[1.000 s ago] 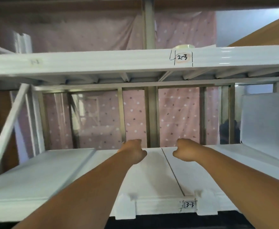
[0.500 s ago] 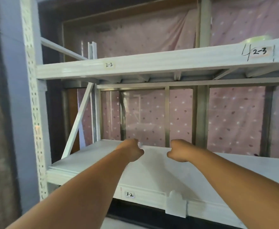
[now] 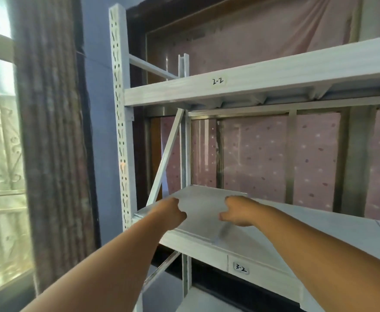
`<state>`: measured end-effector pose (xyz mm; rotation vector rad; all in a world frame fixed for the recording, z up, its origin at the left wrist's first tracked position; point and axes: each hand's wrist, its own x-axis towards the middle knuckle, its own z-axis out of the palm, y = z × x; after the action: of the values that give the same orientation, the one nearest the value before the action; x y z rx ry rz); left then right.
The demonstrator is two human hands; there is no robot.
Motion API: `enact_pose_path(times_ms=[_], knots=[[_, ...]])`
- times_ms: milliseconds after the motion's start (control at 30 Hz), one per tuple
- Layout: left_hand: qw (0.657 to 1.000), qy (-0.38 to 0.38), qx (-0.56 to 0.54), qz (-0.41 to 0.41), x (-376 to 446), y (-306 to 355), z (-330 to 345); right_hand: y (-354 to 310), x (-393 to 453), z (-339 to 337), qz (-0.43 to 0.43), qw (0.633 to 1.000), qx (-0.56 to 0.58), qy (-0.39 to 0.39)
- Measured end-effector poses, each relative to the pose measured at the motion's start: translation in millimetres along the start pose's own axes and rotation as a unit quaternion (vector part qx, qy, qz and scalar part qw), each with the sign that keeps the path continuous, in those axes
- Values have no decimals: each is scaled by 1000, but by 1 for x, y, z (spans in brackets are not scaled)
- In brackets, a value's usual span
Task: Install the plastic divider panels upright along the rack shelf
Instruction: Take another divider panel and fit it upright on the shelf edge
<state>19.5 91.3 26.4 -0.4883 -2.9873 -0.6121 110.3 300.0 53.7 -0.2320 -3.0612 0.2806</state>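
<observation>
A pale grey panel lies flat on the left end of the white rack shelf, the shelf labelled 3-2. Its raised right edge runs toward the shelf front under my right hand. My left hand hovers over the panel's left front part, curled into a fist. My right hand is above the panel's right edge, fingers curled and thumb pointing left. I see nothing held in either hand. No panel stands upright in view.
The upper shelf beam, labelled 2-2, runs overhead. A perforated white upright and a diagonal brace bound the rack's left end. Metal bars and pink dotted fabric close the back. A brown curtain and a window are on the left.
The view has swung left along the rack, from the 3-3 bay to the 3-2 bay at its left end. Both hands have kept their closed pose and spacing and are now over the flat panel.
</observation>
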Motion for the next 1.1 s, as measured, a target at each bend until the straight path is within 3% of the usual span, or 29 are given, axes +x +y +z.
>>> enact_pose_path(times_ms=[200, 567, 900, 1000, 1100], knots=[[998, 13, -12, -53, -13, -52, -5, -37, 33, 31, -57, 997, 44, -27], [996, 26, -49, -76, -34, -100, -3, -53, 52, 63, -63, 994, -12, -85], [995, 11, -20, -94, -43, -94, -3, -72, 35, 55, -120, 991, -43, -28], [990, 8, -65, -127, -44, -91, -10, -75, 31, 52, -131, 991, -22, -12], [968, -9, -186, -170, -47, -86, -13, -74, 28, 48, -119, 993, 3, 18]])
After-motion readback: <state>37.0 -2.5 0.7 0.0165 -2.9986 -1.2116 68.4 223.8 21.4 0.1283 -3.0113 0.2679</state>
